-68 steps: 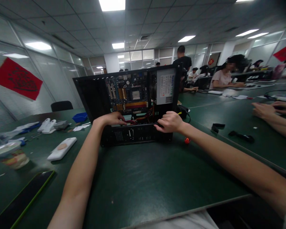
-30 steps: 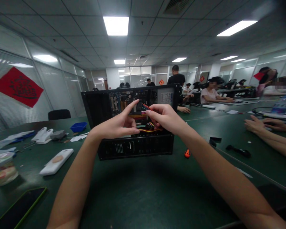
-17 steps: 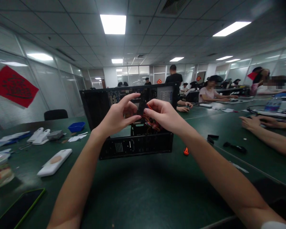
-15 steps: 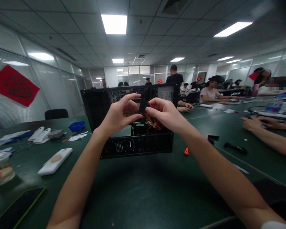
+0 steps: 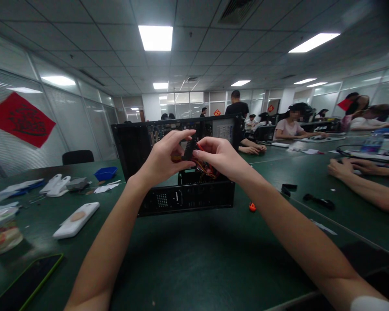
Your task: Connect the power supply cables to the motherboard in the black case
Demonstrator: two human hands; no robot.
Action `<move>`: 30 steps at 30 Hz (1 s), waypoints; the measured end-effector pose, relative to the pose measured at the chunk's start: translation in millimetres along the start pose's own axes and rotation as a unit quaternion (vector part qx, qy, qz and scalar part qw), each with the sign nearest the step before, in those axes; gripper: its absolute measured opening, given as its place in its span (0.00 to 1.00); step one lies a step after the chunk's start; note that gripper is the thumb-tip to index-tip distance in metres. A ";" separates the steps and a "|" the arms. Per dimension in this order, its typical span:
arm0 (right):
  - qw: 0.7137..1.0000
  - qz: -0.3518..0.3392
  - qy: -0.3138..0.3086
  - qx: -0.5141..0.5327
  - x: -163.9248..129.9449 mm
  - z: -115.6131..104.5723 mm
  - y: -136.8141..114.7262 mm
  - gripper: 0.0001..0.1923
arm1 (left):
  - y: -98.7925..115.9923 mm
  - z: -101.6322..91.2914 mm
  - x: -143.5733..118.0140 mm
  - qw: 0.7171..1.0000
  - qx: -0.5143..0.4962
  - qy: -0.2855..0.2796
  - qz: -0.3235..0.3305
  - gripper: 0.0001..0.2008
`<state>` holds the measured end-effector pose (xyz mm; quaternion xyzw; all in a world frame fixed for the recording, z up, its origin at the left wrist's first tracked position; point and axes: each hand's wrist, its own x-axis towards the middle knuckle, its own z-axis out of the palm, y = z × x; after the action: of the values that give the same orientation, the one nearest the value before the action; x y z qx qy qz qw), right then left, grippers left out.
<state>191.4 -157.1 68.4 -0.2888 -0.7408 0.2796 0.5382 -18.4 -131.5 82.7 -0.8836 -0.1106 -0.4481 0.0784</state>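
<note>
An open black computer case (image 5: 191, 201) stands on its side in front of me, its inside facing me. A long black power connector (image 5: 189, 149) with red, orange and yellow wires (image 5: 207, 168) is in front of the motherboard. My left hand (image 5: 164, 153) spans the connector, index finger at its upper end and thumb at its lower end. My right hand (image 5: 218, 155) pinches it near the wire side, with thumb and index finger together. The wires run down toward the power supply area. My fingers hide part of the motherboard.
On the left lie a blue tray (image 5: 105, 173), a white power bank (image 5: 76, 220), a green-edged phone (image 5: 29, 280) and a plastic tub (image 5: 3, 231). An orange object (image 5: 252, 207) sits right of the case. A co-worker's hands (image 5: 345, 168) rest at the right.
The black connector has come into view between my hands, turned upright. My left fingers, apart with a gap before, now close on its ends. My right hand has shifted slightly left.
</note>
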 end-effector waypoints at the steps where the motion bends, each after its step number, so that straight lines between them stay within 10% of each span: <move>1: 1.000 0.002 0.000 -0.001 0.5 0.1 0.9 0.13 | 1.1 0.2 0.2 1.000 0.006 -0.002 -0.001 0.34; 18: 0.999 0.012 0.017 -0.047 5.4 9.5 12.8 0.17 | -2.4 0.4 -2.8 0.978 0.200 -0.046 0.037 0.27; 25: 0.996 -0.013 0.081 0.031 15.4 6.0 31.3 0.32 | -4.6 19.5 0.9 0.952 0.300 0.033 0.046 0.11; 30: 0.991 -0.086 0.097 -0.044 17.8 3.8 36.0 0.24 | -16.9 24.4 -6.5 0.945 0.317 0.057 0.059 0.11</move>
<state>187.9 -120.1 52.6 -0.2731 -0.7187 0.1697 0.6165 -7.7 -110.3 63.8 -0.7912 -0.1897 -0.4336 0.3872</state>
